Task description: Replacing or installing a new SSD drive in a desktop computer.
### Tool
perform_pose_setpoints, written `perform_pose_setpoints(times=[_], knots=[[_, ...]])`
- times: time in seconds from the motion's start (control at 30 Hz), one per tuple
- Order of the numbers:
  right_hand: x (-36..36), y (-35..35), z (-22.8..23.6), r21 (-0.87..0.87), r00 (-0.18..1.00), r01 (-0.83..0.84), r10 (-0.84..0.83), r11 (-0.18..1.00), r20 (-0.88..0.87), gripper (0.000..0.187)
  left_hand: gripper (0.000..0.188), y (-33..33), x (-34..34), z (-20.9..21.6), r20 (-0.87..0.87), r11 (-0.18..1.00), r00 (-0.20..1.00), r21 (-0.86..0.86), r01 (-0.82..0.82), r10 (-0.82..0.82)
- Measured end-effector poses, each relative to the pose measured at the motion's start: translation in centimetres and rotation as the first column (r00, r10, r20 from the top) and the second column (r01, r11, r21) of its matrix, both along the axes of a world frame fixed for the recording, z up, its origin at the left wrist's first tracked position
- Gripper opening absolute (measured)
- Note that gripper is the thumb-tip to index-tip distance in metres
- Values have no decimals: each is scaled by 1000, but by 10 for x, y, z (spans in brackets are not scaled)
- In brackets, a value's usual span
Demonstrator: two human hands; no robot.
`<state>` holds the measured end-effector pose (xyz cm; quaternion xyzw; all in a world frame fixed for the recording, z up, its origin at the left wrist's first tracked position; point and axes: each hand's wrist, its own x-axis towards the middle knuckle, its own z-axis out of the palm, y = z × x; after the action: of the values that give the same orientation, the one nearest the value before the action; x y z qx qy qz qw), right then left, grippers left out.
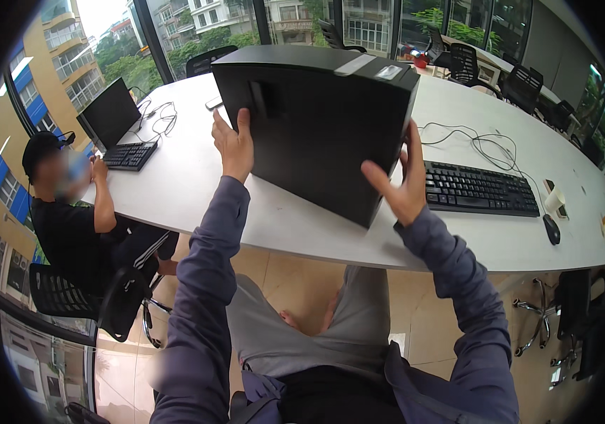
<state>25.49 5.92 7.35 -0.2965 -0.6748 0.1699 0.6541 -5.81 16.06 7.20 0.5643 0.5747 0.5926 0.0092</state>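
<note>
A large black computer tower (pixel 316 127) stands in front of me at the front part of the white table, its broad side panel facing me and slightly tilted. My left hand (pixel 234 145) grips its left edge, thumb on the near panel and fingers round the far side, partly hidden. At the opposite edge my right hand (pixel 403 180) clasps the tower, thumb toward the panel and fingers along the right side. Two pale labels (pixel 369 67) are stuck on the top right of the case. Both my forearms are in blue-grey sleeves.
Right of the tower lie a black keyboard (pixel 483 188) with its cable, a black mouse (pixel 551 230) and a paper cup (pixel 555 201) on the white table (pixel 302 225). At left, a seated person (pixel 69 205) sits by a monitor (pixel 110 113) and another keyboard (pixel 131 156). Chairs stand around.
</note>
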Motion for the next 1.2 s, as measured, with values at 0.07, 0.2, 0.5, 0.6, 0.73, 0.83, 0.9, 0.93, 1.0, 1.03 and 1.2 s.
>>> perform_pose_setpoints(times=[0.07, 0.2, 0.5, 0.6, 0.73, 0.83, 0.9, 0.93, 1.0, 1.03, 1.2], knots=[[-3, -32, -7, -29, 995, -34, 36, 999, 95, 109, 110, 5, -6, -11, 266, 974, 964, -222, 41, 20], [-3, -45, -36, -391, 923, -266, 351, 881, 161, 105, 85, -8, 3, -78, 487, 880, 791, -89, 467, -370], [-27, -68, -48, -385, 831, -326, 456, 863, 320, 110, 77, -54, 16, -64, 822, 535, 341, -53, 843, -456], [-55, -72, -58, -249, 791, -317, 400, 915, 463, 116, 73, -43, -29, -79, 833, 532, 317, -33, 846, -453], [-80, -69, -56, -254, 686, -312, 402, 915, 606, 110, 68, -69, -91, -82, 790, 571, 354, -6, 821, -501], [-75, -50, -50, -494, 623, -485, 682, 721, 384, 93, 64, -108, -127, -84, 705, 650, 467, -11, 760, -533], [-60, -36, -50, -452, 704, -527, 667, 720, 242, 70, 62, -131, -148, -75, 625, 739, 570, 16, 674, -534], [-52, -30, -45, -377, 756, -478, 590, 794, 284, 58, 59, -137, -154, -56, 655, 828, 603, 62, 558, -456], [-13, -13, -43, -325, 852, -258, 372, 910, 368, 39, 55, -152, -56, 25, 600, 353, -107, 595, 722, -793], [-1, -3, -38, -312, 863, -183, 304, 932, 403, 31, 81, -174, -49, 31, 627, 545, 189, 443, 712, -756], [25, 66, -11, -359, 834, 51, 158, 932, 528, 23, 124, -195, 32, -3, 89, 971, 979, 173, 165, -182]])
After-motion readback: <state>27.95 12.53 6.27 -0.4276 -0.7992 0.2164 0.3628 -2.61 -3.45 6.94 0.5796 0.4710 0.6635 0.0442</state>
